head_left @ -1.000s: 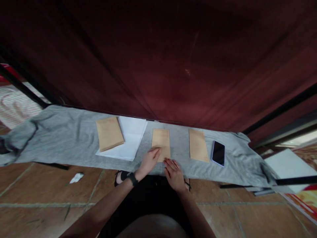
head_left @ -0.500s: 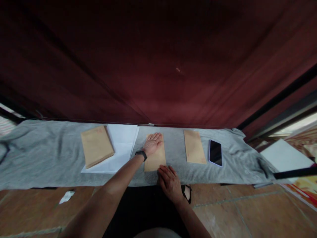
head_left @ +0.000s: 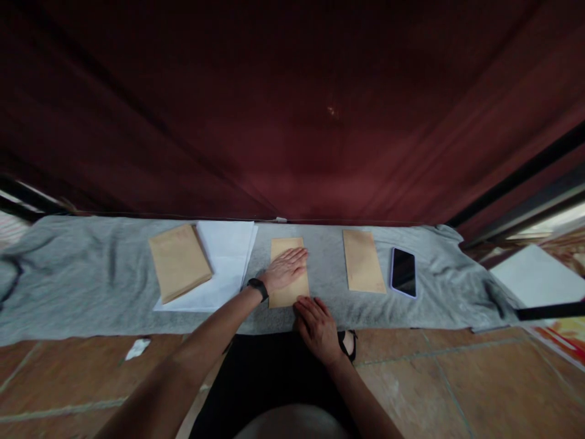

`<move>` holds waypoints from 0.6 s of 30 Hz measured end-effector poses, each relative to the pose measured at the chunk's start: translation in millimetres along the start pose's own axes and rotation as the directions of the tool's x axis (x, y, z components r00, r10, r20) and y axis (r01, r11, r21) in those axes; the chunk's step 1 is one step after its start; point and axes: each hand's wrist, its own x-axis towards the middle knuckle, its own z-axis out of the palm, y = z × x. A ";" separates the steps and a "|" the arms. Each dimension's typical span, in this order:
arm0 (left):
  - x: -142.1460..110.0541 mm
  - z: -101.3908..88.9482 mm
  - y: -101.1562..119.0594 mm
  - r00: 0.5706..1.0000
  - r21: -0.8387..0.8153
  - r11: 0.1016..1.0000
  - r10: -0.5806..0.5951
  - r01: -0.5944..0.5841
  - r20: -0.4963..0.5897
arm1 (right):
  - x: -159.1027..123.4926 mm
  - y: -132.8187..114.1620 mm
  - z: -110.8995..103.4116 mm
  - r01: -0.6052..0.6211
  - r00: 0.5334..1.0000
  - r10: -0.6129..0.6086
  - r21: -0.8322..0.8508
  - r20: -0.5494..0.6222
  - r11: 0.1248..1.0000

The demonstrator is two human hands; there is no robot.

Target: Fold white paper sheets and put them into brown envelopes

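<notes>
A brown paper envelope lies upright on the grey cloth in front of me. Across its middle my left hand rests flat, fingers stretched out to the right; a dark band circles that wrist. My right hand touches the envelope's lower right corner with its fingertips, the fingers extended and nothing gripped. Further right lies another brown envelope. To the left, a stack of brown envelopes sits tilted on white paper sheets.
A phone lies right of the second envelope. The grey cloth covers a long narrow surface against a dark red panel. A white board is at far right. Crumpled white paper lies on the tiled floor.
My left hand has slid down the envelope and a little to the right, from its top to its middle. My right hand stays at the lower corner. The view has shifted slightly.
</notes>
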 end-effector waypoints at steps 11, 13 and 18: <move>-44.4 7.6 36.2 0.991 -0.114 0.993 -0.007 0.023 0.137 | -1.5 1.9 1.4 0.004 1.000 -0.003 -0.007 0.017 1.000; -55.5 9.4 43.7 0.988 -0.125 0.992 0.008 0.012 0.152 | -2.2 2.0 1.9 0.006 1.000 -0.006 -0.011 0.015 1.000; -75.2 9.0 58.0 0.990 -0.222 0.974 -0.008 0.040 0.141 | -4.5 3.6 2.8 0.020 1.000 -0.020 -0.002 0.000 1.000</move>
